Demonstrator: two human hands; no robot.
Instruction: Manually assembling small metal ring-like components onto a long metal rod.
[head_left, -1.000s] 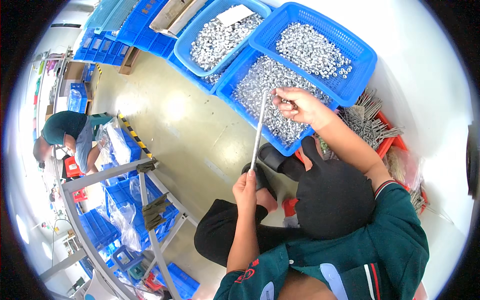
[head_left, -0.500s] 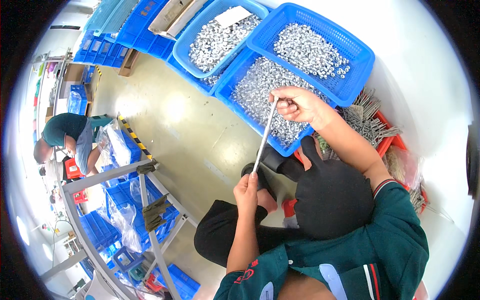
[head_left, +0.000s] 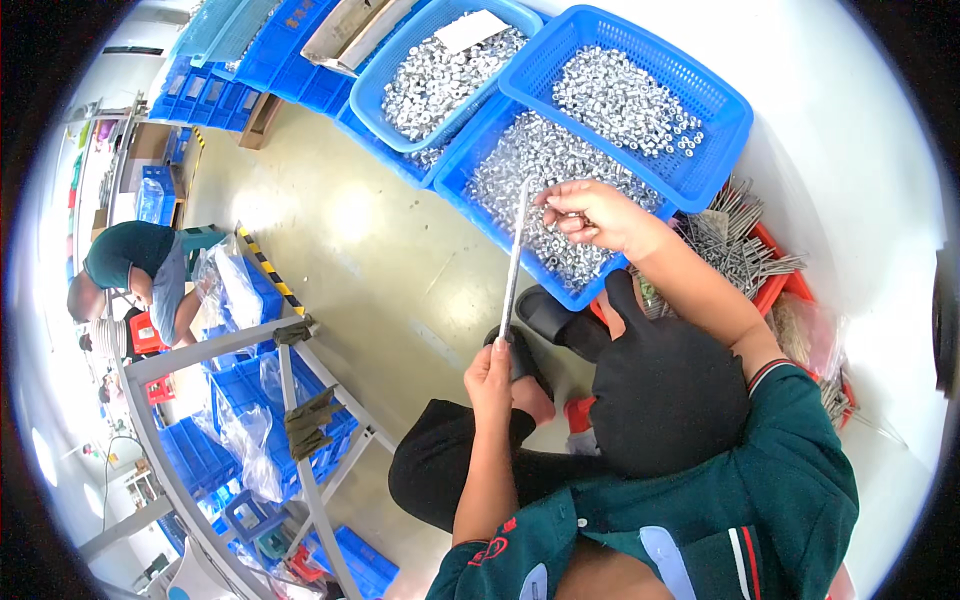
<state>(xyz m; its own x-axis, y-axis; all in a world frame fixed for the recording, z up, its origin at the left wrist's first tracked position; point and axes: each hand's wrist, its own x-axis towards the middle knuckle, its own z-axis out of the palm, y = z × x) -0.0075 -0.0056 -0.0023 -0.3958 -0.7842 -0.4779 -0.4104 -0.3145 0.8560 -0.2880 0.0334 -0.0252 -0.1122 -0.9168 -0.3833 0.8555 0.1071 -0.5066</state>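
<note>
My left hand pinches the lower end of a long, thin metal rod, which stands at a slant with its upper end over a blue bin of small silver nut-like metal pieces. Just right of the rod's tip is my right hand, thumb and fingers curled together above the same bin. A small gap shows between those fingertips and the rod. Whatever the right fingers hold, if anything, is too small to make out.
A blue perforated basket and a lighter blue basket hold similar pieces. Red crates with bundled metal rods stand at the right. A grey metal frame and blue crates are at the left; another person bends over beyond.
My right hand has come off the rod's upper end and shifted slightly right. The rod now stands steeper, its tip moved left, still in my left hand.
</note>
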